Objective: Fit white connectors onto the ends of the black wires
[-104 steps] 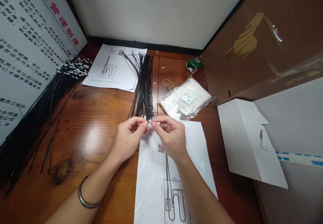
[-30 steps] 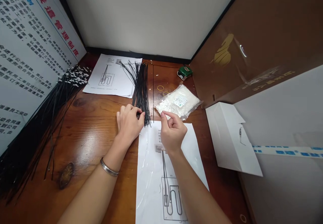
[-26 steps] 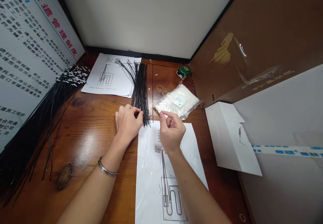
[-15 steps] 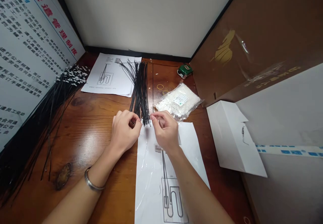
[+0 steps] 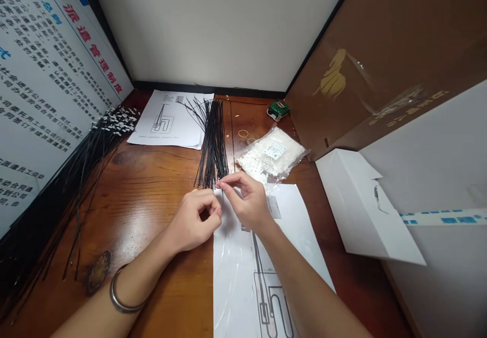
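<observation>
A bundle of thin black wires lies lengthwise on the wooden table. At its near end my left hand is curled, fingers pinched together on the end of one black wire. My right hand is right beside it, thumb and forefinger pinched on something small that I cannot make out, close to the wire ends. Both hands hover over the top of a plastic-covered drawing sheet. A clear bag of small white connectors lies just right of the bundle.
A large pile of black wires with white connectors lies along the left, against a printed board. Another drawing sheet lies at the back. A small green object and a brown board sit at the right, with a white folded carton.
My left hand has drawn back from the bundle toward me with a wire end. The right hand moved left from the bag side to meet it. The view shifted slightly.
</observation>
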The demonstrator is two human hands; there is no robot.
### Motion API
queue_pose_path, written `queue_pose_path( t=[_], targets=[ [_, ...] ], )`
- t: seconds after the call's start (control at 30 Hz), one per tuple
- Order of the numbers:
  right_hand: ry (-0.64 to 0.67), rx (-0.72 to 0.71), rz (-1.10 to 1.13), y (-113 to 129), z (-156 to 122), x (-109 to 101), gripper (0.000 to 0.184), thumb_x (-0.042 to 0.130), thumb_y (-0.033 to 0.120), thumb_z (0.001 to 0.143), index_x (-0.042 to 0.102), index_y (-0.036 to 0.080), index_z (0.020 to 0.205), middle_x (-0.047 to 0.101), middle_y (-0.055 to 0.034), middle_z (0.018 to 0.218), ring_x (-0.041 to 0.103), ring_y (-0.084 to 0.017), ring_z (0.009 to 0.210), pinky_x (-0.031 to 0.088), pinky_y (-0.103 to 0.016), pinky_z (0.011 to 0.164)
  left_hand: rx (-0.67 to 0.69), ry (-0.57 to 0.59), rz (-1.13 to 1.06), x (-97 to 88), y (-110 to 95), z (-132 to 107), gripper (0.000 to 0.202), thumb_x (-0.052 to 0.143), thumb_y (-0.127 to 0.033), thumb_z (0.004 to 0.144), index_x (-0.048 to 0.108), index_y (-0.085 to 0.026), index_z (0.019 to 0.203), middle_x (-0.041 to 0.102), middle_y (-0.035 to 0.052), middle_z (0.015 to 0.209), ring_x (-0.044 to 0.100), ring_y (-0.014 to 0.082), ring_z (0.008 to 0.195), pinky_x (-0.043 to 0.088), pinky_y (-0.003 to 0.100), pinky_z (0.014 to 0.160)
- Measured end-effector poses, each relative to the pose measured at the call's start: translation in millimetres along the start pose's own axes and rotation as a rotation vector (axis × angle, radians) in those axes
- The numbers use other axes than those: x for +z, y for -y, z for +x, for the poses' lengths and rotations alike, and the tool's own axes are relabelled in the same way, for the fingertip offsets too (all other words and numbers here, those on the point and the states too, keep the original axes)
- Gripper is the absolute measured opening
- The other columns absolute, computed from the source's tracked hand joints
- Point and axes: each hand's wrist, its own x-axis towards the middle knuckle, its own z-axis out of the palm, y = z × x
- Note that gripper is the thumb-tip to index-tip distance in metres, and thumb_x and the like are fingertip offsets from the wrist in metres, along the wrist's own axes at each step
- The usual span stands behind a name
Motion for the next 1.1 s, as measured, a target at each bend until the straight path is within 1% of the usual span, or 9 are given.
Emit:
queue_pose_path(
  t=[0.13, 0.3, 0.53, 0.63, 0.7, 0.77, 0.83, 0.97, 1.1],
  targets=[
    [0.002, 0.005, 0.022, 1.7, -1.3, 0.1, 0.005, 0.062, 0.018, 0.079, 0.067, 0.02, 0.078, 0.072, -0.0051, 0.079, 0.068, -0.019, 0.074, 0.056, -0.036, 0.071, -0.032, 0.003, -0.007, 3.1, 2.2, 0.4, 0.033, 0.051, -0.025, 0.082, 0.049, -0.019, 0.05, 0.049, -0.0024, 0.052, 0.044, 0.0119, 0.053, 0.035, 0.027, 0.056],
    [-0.026, 0.037, 0.133, 2.7, -2.3, -1.7, 0.004, 0.064, 0.02, 0.079, 0.068, 0.019, 0.077, 0.073, -0.0063, 0.08, 0.071, -0.019, 0.076, 0.057, -0.036, 0.072, -0.026, 0.016, 0.035, 3.3, 6.0, -1.6, 0.038, 0.047, -0.021, 0.083, 0.06, -0.019, 0.047, 0.055, -0.001, 0.049, 0.051, 0.0119, 0.052, 0.038, 0.028, 0.062],
    [0.021, 0.191, 0.233, 4.8, 5.1, 2.0, 0.013, 0.066, 0.029, 0.077, 0.061, 0.018, 0.073, 0.071, -0.003, 0.067, 0.07, -0.016, 0.064, 0.055, -0.027, 0.056, -0.036, -0.039, 0.186, 3.7, 6.4, -5.4, 0.045, 0.043, -0.022, 0.081, 0.052, -0.019, 0.037, 0.052, -0.0026, 0.042, 0.048, 0.0107, 0.046, 0.035, 0.032, 0.068],
    [0.099, 0.236, 0.224, 8.1, 8.6, 1.4, 0.016, 0.067, 0.032, 0.078, 0.061, 0.018, 0.077, 0.073, -0.0031, 0.073, 0.068, -0.013, 0.059, 0.053, -0.024, 0.051, -0.038, -0.029, 0.202, 4.6, 6.6, -5.8, 0.046, 0.041, -0.023, 0.082, 0.05, -0.019, 0.037, 0.054, -0.0023, 0.041, 0.048, 0.0108, 0.047, 0.034, 0.033, 0.069],
    [0.118, 0.246, 0.239, 9.7, 9.5, 1.5, 0.018, 0.066, 0.035, 0.079, 0.061, 0.018, 0.08, 0.075, -0.0053, 0.085, 0.068, -0.012, 0.058, 0.053, -0.022, 0.048, -0.032, -0.01, 0.206, 5.1, 6.8, -5.9, 0.047, 0.039, -0.022, 0.082, 0.049, -0.019, 0.036, 0.056, -0.0018, 0.042, 0.05, 0.0115, 0.049, 0.034, 0.033, 0.071],
    [0.137, 0.237, 0.274, 10.0, 9.0, 2.9, 0.019, 0.067, 0.037, 0.079, 0.062, 0.018, 0.082, 0.074, -0.0077, 0.099, 0.07, -0.013, 0.066, 0.055, -0.023, 0.05, -0.011, 0.009, 0.207, 5.4, 6.8, -5.9, 0.047, 0.039, -0.021, 0.082, 0.049, -0.019, 0.036, 0.058, -0.0017, 0.043, 0.05, 0.012, 0.05, 0.034, 0.034, 0.072],
    [0.168, 0.209, 0.308, 8.6, 7.6, 5.1, 0.018, 0.067, 0.037, 0.079, 0.063, 0.019, 0.082, 0.074, -0.0082, 0.103, 0.072, -0.016, 0.076, 0.059, -0.026, 0.058, 0.012, 0.004, 0.206, 5.4, 6.9, -6.0, 0.045, 0.039, -0.02, 0.081, 0.049, -0.019, 0.037, 0.058, -0.0018, 0.043, 0.05, 0.012, 0.049, 0.033, 0.034, 0.07],
    [0.153, 0.135, 0.293, 3.7, 5.1, 6.2, 0.015, 0.067, 0.034, 0.08, 0.063, 0.019, 0.08, 0.075, -0.0072, 0.087, 0.073, -0.019, 0.081, 0.061, -0.033, 0.07, 0.015, -0.006, 0.194, 4.8, 7.5, -6.0, 0.046, 0.039, -0.02, 0.082, 0.05, -0.018, 0.038, 0.057, -0.002, 0.045, 0.05, 0.0116, 0.049, 0.032, 0.034, 0.068],
    [0.052, 0.071, 0.169, 1.5, 4.8, 2.1, 0.012, 0.065, 0.03, 0.082, 0.063, 0.018, 0.079, 0.074, -0.0076, 0.081, 0.072, -0.019, 0.077, 0.06, -0.035, 0.07, -0.086, -0.016, 0.211, 4.3, 8.5, -4.8, 0.045, 0.04, -0.018, 0.08, 0.048, -0.019, 0.036, 0.055, -0.0025, 0.043, 0.048, 0.0113, 0.048, 0.033, 0.033, 0.069]
  ],
)
